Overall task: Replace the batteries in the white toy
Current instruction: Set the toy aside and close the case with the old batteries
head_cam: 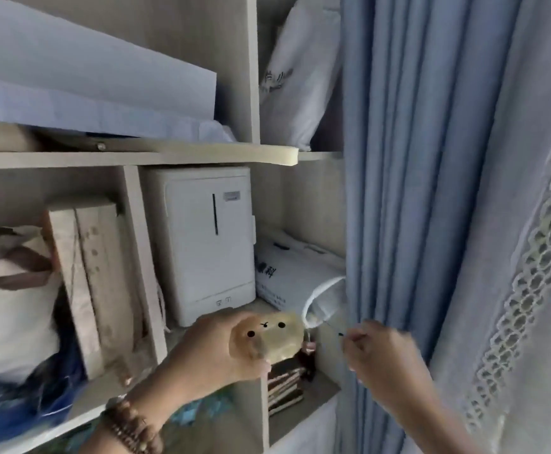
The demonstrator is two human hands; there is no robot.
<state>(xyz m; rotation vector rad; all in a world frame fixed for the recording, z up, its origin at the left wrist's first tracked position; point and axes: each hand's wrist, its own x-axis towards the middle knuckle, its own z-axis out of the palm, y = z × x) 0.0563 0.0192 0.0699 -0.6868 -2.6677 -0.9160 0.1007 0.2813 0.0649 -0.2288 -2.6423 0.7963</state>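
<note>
- The left hand (215,348) grasps a small, rounded, pale cream toy (272,339) with two black dot eyes and a tiny black mouth; its fingers are wrapped around the toy's left and lower side, the face turned toward the camera.
- The toy is held in the air at the near centre, in front of a light wooden shelf unit (143,157), just below a white boxy appliance (207,240) that stands in a middle compartment.
- A brown beaded bracelet (130,427) circles the left wrist.
- The right hand (379,352) is to the right of the toy and apart from it, fingers pinched on something thin and dark; the blur hides what it is.
- Blue pleated curtain (408,178) hangs just behind the right hand, with a pale lace-trimmed curtain (529,257) further right.
- A white cloth bag with brown handles (8,290) sits in the left compartment, beside upright beige boxes (87,273).
- A stack of dark books (285,385) lies on the lower shelf beneath the toy.
</note>
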